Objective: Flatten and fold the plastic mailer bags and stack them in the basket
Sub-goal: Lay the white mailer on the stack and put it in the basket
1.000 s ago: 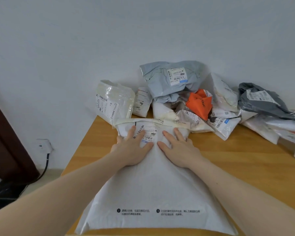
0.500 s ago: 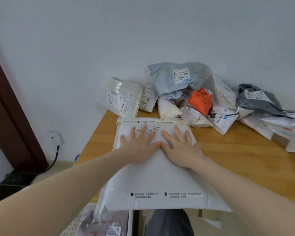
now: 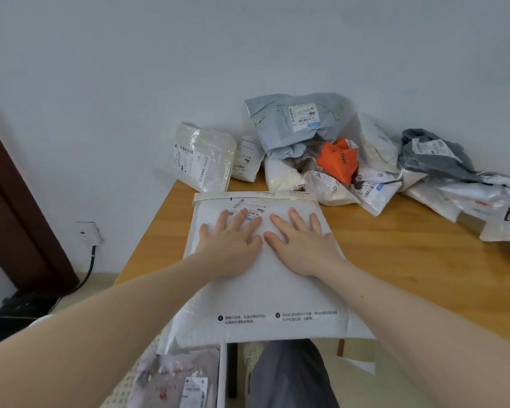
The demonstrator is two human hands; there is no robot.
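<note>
A large white padded mailer lies flat on the wooden table, its near end hanging over the table's front edge. My left hand and my right hand press side by side on its upper half, palms down and fingers spread, just below the shipping label and the taped flap. Below the table at the bottom left stands a white basket with a clear mailer lying in it.
A heap of crumpled mailers fills the back of the table: a clear one, a blue-grey one, an orange one, a dark grey one, and white ones on the right. A wall socket and cable sit at left.
Both hands have slid toward me down the mailer and moved a little apart. The view has tilted down, bringing the basket and the table's front edge into sight.
</note>
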